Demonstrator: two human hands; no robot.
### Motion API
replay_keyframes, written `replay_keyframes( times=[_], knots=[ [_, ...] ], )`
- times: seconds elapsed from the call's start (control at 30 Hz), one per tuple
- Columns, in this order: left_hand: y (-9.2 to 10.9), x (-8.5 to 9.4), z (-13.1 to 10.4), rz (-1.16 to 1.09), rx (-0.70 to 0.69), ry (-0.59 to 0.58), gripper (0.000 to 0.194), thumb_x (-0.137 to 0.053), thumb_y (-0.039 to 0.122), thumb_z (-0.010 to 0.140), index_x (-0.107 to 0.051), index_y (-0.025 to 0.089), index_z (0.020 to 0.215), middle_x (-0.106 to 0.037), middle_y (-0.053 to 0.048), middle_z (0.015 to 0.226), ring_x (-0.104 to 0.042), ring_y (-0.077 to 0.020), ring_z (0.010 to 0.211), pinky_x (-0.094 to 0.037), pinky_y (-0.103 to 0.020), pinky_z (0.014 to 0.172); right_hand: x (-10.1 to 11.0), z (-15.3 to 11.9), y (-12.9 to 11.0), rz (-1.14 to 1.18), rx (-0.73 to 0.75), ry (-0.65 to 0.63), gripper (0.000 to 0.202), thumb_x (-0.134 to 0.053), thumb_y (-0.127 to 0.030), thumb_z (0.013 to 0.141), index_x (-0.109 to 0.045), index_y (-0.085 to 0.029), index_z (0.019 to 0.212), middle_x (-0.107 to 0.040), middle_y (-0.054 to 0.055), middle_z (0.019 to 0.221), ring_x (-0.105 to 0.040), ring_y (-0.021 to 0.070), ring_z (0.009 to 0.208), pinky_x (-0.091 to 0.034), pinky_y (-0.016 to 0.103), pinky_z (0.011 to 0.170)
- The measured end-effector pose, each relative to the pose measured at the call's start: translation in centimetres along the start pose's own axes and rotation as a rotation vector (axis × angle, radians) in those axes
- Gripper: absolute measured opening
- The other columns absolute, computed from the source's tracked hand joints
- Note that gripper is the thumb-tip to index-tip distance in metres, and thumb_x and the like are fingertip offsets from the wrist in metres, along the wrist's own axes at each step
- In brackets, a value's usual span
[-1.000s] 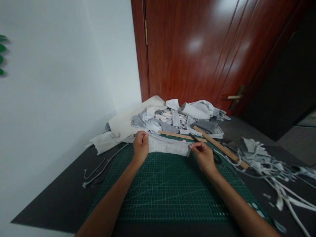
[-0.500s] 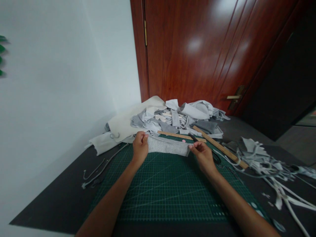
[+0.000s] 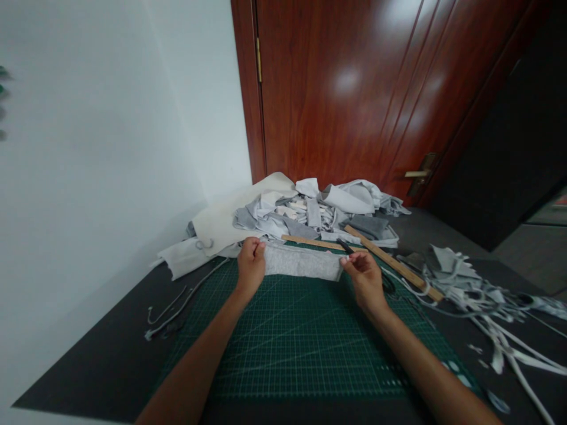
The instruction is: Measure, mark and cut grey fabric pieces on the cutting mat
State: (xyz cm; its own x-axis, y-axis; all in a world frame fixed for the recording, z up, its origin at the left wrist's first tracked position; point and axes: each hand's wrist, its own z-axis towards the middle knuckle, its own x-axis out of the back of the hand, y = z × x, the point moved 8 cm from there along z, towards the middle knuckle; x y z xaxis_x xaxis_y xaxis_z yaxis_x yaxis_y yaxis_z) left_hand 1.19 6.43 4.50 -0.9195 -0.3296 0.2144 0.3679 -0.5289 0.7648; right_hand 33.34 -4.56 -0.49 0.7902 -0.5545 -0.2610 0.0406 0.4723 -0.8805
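A light grey strip of fabric (image 3: 303, 262) is stretched sideways between my two hands, over the far part of the green cutting mat (image 3: 305, 342). My left hand (image 3: 251, 268) pinches its left end between thumb and fingers. At the other end, my right hand (image 3: 365, 277) grips the upper right corner in a pinch. The strip's lower edge hangs free. Just behind it lies a wooden ruler (image 3: 305, 241), partly covered by the fabric and my right hand. Black scissors (image 3: 388, 283) lie beside my right hand, mostly hidden by it.
A heap of grey and white fabric pieces (image 3: 283, 221) lies at the back, against the door (image 3: 328, 106). A second wooden ruler (image 3: 398, 267) slants at the right. Beyond it is a tangle of fabric scraps (image 3: 469, 289). Grey cords (image 3: 190, 301) lie at the left.
The fabric strip has tilted slightly, showing more of its face and covering the small pink piece behind it more. Both hands keep their hold. The whole view has shifted a little.
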Motion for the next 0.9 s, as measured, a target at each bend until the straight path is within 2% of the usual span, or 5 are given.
replay_keyframes(
  times=[0.27,0.47,0.7,0.9],
  knots=[
    [0.1,-0.2,0.0,-0.01,0.004,-0.013,0.015,-0.053,0.038,0.087,-0.056,0.023,0.085,-0.06,0.002,0.073,-0.058,-0.0194,0.07,-0.045,-0.031,0.069,0.2,-0.2,-0.6,-0.17,0.045,-0.026,0.032,-0.082,-0.05,0.072,-0.064,-0.023,0.079,-0.065,0.0,0.074,-0.058,0.0198,0.071,-0.046,0.033,0.068],
    [0.1,-0.2,-0.1,-0.044,-0.021,-0.013,0.019,-0.054,0.041,0.088,-0.057,0.023,0.085,-0.06,0.001,0.074,-0.058,-0.0193,0.071,-0.044,-0.031,0.069,0.8,0.0,0.3,-0.207,-0.018,0.035,0.039,-0.084,-0.054,0.068,-0.067,-0.022,0.081,-0.067,0.001,0.073,-0.061,0.0206,0.07,-0.048,0.034,0.067],
    [-0.1,-0.8,-0.3,-0.086,-0.016,-0.052,0.019,-0.054,0.042,0.089,-0.058,0.023,0.089,-0.061,0.002,0.076,-0.059,-0.0189,0.071,-0.046,-0.03,0.069,1.3,0.4,1.4,-0.129,-0.057,0.083,0.044,-0.087,-0.057,0.062,-0.067,-0.022,0.08,-0.067,0.0,0.071,-0.059,0.0189,0.068,-0.048,0.032,0.064],
    [0.3,-0.6,-0.4,-0.08,-0.022,-0.041,0.018,-0.054,0.041,0.09,-0.058,0.024,0.088,-0.06,0.002,0.075,-0.058,-0.0188,0.071,-0.045,-0.03,0.068,1.1,0.5,2.3,-0.027,-0.124,0.055,0.043,-0.089,-0.051,0.059,-0.066,-0.022,0.081,-0.066,0.0,0.073,-0.061,0.0191,0.069,-0.05,0.035,0.069]
  ],
)
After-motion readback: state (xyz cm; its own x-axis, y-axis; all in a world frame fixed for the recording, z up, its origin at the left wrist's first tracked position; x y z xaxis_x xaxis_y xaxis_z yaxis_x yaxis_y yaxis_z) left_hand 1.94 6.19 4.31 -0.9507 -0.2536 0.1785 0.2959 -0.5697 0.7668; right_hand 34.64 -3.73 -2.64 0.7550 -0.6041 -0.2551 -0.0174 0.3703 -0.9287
